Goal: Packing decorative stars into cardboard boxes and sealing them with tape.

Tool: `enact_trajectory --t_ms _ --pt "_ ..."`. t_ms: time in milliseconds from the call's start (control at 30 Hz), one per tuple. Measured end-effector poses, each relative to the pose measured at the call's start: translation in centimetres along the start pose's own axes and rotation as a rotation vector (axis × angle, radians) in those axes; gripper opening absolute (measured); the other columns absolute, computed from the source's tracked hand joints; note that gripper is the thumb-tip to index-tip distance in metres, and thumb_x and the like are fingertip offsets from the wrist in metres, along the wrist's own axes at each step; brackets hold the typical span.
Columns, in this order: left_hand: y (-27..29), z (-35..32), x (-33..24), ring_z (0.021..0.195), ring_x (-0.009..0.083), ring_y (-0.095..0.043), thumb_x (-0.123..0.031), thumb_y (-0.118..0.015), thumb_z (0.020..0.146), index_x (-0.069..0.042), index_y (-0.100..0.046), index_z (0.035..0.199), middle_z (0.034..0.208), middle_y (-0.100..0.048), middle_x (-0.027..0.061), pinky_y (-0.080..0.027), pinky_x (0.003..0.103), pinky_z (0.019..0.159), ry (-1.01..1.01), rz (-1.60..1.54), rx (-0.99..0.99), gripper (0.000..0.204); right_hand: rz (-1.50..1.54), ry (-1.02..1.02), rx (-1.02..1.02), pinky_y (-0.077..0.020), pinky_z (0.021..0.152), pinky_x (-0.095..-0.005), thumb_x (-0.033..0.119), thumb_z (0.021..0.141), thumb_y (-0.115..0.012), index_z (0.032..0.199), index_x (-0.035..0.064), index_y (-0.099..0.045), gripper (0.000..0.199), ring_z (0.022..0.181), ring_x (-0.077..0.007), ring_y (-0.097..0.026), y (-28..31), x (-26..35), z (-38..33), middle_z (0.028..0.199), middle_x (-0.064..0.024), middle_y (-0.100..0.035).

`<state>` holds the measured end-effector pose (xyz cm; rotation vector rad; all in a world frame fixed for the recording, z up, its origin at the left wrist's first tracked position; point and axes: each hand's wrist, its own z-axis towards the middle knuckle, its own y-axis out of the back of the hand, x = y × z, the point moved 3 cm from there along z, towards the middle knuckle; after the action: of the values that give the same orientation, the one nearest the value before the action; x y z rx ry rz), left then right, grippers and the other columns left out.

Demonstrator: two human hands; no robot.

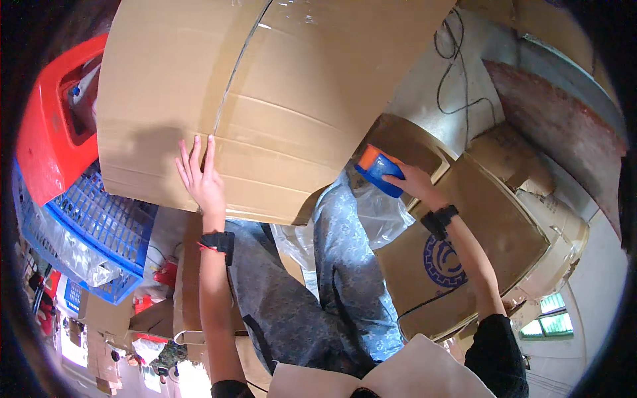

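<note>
A large brown cardboard box (pixel 279 119) fills the upper middle, its flaps meeting along a dark seam. My left hand (pixel 204 180) lies on its near part with fingers stretched out and apart, the fingertips beside the lower end of that seam. Shiny strips of clear tape show near the box's far edge. To the right of the box, my right hand (pixel 415 182) is closed around a small blue and orange block-shaped thing (pixel 379 168). Its exact kind I cannot make out. It is held above clear plastic film (pixel 388 215), apart from the large box.
At the left, a red plastic container (pixel 50 132) sits on a blue plastic crate (pixel 99 232). Another cardboard box (pixel 491 225) with a blue round mark stands at my right. A dark cable (pixel 451 109) loops across the pale surface beyond. My legs are under the large box's near edge.
</note>
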<state>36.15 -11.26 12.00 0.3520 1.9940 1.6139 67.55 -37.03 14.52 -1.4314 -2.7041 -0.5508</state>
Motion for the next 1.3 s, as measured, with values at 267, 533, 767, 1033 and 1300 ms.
enact_trajectory --t_ms 267,533,767,1033,1300 --pt "0.6 -0.4 -6.1 0.126 0.0375 -0.013 -0.007 -0.048 0.072 0.007 -0.019 0.128 0.135 -0.015 0.0237 -0.015 0.044 0.103 0.208 -0.061 0.119 0.064 -0.017 -0.044 -0.099 -0.0455 0.069 -0.0394 0.054 0.072 -0.052 0.100 0.0097 -0.057 0.052 0.079 -0.0303 -0.059 -1.3 3.7 2.7 0.083 -0.0155 -0.061" --pt "-0.3 -0.3 -6.2 0.127 0.0338 -0.013 -0.014 -0.047 0.073 0.006 -0.017 0.129 0.136 -0.014 0.0220 -0.015 0.040 0.104 0.263 0.059 0.169 0.067 0.066 0.034 0.028 -0.0459 0.067 -0.0389 0.052 0.069 -0.054 0.118 0.0203 -0.047 0.058 0.077 -0.0335 -0.059 -1.6 2.5 5.5 0.085 -0.0174 -0.060" --pt "-0.3 -0.1 -5.4 0.126 0.0341 -0.017 -0.017 -0.044 0.076 0.006 -0.017 0.129 0.135 -0.016 0.0227 -0.016 0.039 0.103 0.199 0.204 0.278 0.064 -0.020 -0.109 0.085 -0.0475 0.060 -0.0366 0.047 0.068 -0.057 0.085 0.0068 -0.063 0.045 0.069 -0.0261 -0.061 -1.6 3.6 9.2 0.074 -0.0129 -0.062" --pt "-0.4 -0.6 -7.1 0.125 0.0333 -0.018 -0.023 -0.053 0.071 0.005 -0.020 0.129 0.135 -0.017 0.0211 -0.018 0.039 0.103 0.225 0.344 0.325 0.073 -0.187 -0.187 -0.279 -0.0464 0.066 -0.0413 0.036 0.073 -0.052 0.110 0.0222 -0.051 0.039 0.080 -0.0280 -0.060 -1.9 3.8 6.9 0.091 -0.0124 -0.060" --pt "2.2 -10.4 -15.9 0.078 0.0303 -0.058 -0.020 -0.049 0.077 -0.007 -0.052 0.106 0.078 -0.059 0.0171 -0.044 0.044 0.072 -0.174 -0.503 0.994 0.032 -0.164 -0.127 -0.302 -0.0451 0.071 -0.0407 0.048 0.071 -0.054 0.101 0.0086 -0.056 0.050 0.087 -0.0301 -0.057 3.0 -0.8 -3.4 0.094 -0.0136 -0.059"
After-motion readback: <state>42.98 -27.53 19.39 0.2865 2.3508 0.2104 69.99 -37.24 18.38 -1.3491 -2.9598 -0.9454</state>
